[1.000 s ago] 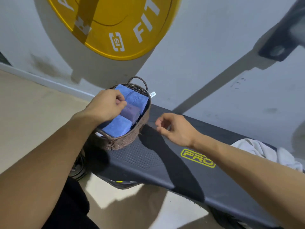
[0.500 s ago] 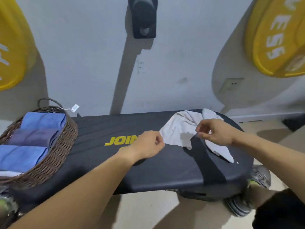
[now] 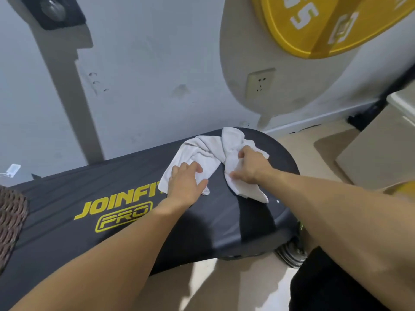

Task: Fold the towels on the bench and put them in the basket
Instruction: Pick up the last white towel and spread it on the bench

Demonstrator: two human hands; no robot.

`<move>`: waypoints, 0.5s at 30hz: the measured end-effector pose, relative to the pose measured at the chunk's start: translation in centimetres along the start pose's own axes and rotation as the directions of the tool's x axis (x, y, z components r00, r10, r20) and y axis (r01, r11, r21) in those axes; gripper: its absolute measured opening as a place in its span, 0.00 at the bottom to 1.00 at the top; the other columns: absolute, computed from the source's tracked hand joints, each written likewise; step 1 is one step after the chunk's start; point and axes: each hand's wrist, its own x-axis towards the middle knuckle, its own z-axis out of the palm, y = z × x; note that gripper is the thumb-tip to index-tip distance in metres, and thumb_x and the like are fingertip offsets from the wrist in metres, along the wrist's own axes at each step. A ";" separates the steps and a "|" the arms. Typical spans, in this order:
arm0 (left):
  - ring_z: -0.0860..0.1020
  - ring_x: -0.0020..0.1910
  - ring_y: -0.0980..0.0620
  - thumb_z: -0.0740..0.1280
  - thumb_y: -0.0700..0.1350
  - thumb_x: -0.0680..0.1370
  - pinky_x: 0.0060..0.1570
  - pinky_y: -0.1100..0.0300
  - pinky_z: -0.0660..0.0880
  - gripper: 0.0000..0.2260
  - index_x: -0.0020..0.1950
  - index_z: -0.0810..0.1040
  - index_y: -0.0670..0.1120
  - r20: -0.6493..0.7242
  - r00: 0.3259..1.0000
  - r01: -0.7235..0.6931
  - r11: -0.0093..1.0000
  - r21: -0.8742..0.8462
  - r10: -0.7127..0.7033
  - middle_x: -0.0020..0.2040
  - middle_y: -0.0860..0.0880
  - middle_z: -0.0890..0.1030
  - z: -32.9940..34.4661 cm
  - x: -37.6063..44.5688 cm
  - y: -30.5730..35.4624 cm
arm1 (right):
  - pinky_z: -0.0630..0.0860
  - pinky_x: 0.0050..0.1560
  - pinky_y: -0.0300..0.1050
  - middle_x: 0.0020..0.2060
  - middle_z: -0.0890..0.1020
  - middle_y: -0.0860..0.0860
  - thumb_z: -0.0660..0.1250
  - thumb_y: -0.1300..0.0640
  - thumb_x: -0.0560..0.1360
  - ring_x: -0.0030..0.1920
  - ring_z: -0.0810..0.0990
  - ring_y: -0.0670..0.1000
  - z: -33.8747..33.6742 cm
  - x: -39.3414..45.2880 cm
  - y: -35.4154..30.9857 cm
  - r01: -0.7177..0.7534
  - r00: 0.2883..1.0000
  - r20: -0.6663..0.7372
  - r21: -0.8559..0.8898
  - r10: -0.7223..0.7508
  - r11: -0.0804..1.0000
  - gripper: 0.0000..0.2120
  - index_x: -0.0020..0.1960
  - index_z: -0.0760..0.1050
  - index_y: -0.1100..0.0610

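- Fingers (image 3: 190,168) of the left hand (image 3: 185,184) lie nearly straight and spread on the left part of the white towel (image 3: 202,151), pressing it flat; they do not curl around the cloth.
- Fingers of the right hand (image 3: 248,164) are bent over the right part of the same towel; they seem to gather a bunch of cloth, but how firmly they grip cannot be told.
- This towel lies crumpled and twisted in the middle of the frame, on the rounded right end of the black bench (image 3: 116,182). No fold is made in it yet.
- At the left edge of the frame only a small piece of the woven basket (image 3: 11,218) shows, standing on the other end of the bench, well apart from the towel. What is inside it cannot be seen from here.
- Judging the progress: the white towel is the only loose towel visible on the bench, so it may be the last one. It must be spread out, folded, and then carried along the bench to the basket.
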 end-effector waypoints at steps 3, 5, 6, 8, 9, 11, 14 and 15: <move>0.70 0.53 0.48 0.69 0.48 0.77 0.47 0.57 0.67 0.07 0.52 0.77 0.48 0.013 1.000 0.007 0.990 -0.142 -0.006 0.44 0.52 0.74 -0.8 -0.2 -0.5 | 0.75 0.50 0.45 0.54 0.71 0.50 0.74 0.50 0.70 0.51 0.73 0.52 0.6 -0.2 -1.6 0.022 0.999 0.029 -0.145 -0.017 0.989 0.26 0.63 0.68 0.54; 0.73 0.48 0.49 0.70 0.44 0.76 0.46 0.56 0.69 0.05 0.50 0.78 0.47 0.065 0.998 0.001 0.978 -0.208 0.013 0.44 0.50 0.77 -1.8 -1.6 -1.1 | 0.76 0.43 0.44 0.53 0.73 0.50 0.73 0.52 0.70 0.48 0.75 0.51 0.6 -0.6 -2.7 0.060 0.996 0.077 -0.208 -0.045 0.976 0.21 0.60 0.70 0.52; 0.74 0.46 0.50 0.70 0.43 0.76 0.45 0.57 0.69 0.04 0.49 0.77 0.47 0.087 0.996 -0.002 0.973 -0.229 0.023 0.45 0.49 0.78 -2.2 -2.6 -1.6 | 0.76 0.41 0.44 0.53 0.74 0.51 0.73 0.53 0.70 0.46 0.77 0.51 0.6 -0.9 -3.1 0.092 0.989 0.134 -0.199 -0.066 0.976 0.20 0.59 0.70 0.52; 0.73 0.41 0.53 0.70 0.42 0.75 0.42 0.60 0.69 0.04 0.48 0.77 0.48 0.111 0.994 0.024 0.965 -0.259 0.005 0.44 0.49 0.77 -3.0 -5.3 -2.9 | 0.80 0.47 0.47 0.56 0.75 0.51 0.74 0.53 0.70 0.50 0.80 0.55 0.9 -1.3 -3.8 0.189 0.956 0.259 -0.188 -0.137 0.964 0.21 0.60 0.70 0.50; 0.73 0.38 0.56 0.70 0.42 0.75 0.40 0.61 0.69 0.04 0.47 0.77 0.48 0.122 0.992 0.056 0.957 -0.286 -0.022 0.42 0.51 0.77 -3.4 -6.8 -3.7 | 0.80 0.50 0.49 0.56 0.74 0.50 0.75 0.53 0.70 0.51 0.80 0.55 1.0 -1.6 -4.2 0.248 0.934 0.308 -0.198 -0.180 0.948 0.22 0.61 0.71 0.50; 0.73 0.32 0.58 0.70 0.39 0.73 0.37 0.64 0.71 0.05 0.42 0.77 0.49 0.140 0.987 0.120 0.921 -0.371 -0.072 0.34 0.54 0.76 -4.5 -9.9 -5.5 | 0.78 0.49 0.48 0.54 0.73 0.48 0.74 0.54 0.70 0.51 0.77 0.53 1.2 -2.3 -5.1 0.355 0.896 0.358 -0.219 -0.263 0.909 0.22 0.61 0.72 0.49; 0.73 0.28 0.59 0.71 0.38 0.71 0.30 0.72 0.69 0.07 0.35 0.77 0.48 0.083 0.978 0.207 0.893 -0.399 -0.189 0.29 0.56 0.77 -6.5 -14.3 -9.0 | 0.77 0.48 0.45 0.49 0.76 0.46 0.72 0.54 0.70 0.49 0.78 0.52 1.2 -3.2 -6.6 0.437 0.872 0.347 -0.231 -0.346 0.869 0.20 0.61 0.74 0.46; 0.74 0.30 0.59 0.72 0.39 0.71 0.30 0.71 0.68 0.08 0.34 0.77 0.49 0.042 0.972 0.230 0.898 -0.374 -0.231 0.30 0.56 0.77 -7.3 -15.5 -10.4 | 0.78 0.50 0.46 0.49 0.77 0.46 0.72 0.54 0.71 0.49 0.78 0.52 1.1 -3.4 -7.0 0.436 0.874 0.331 -0.216 -0.355 0.873 0.19 0.60 0.74 0.45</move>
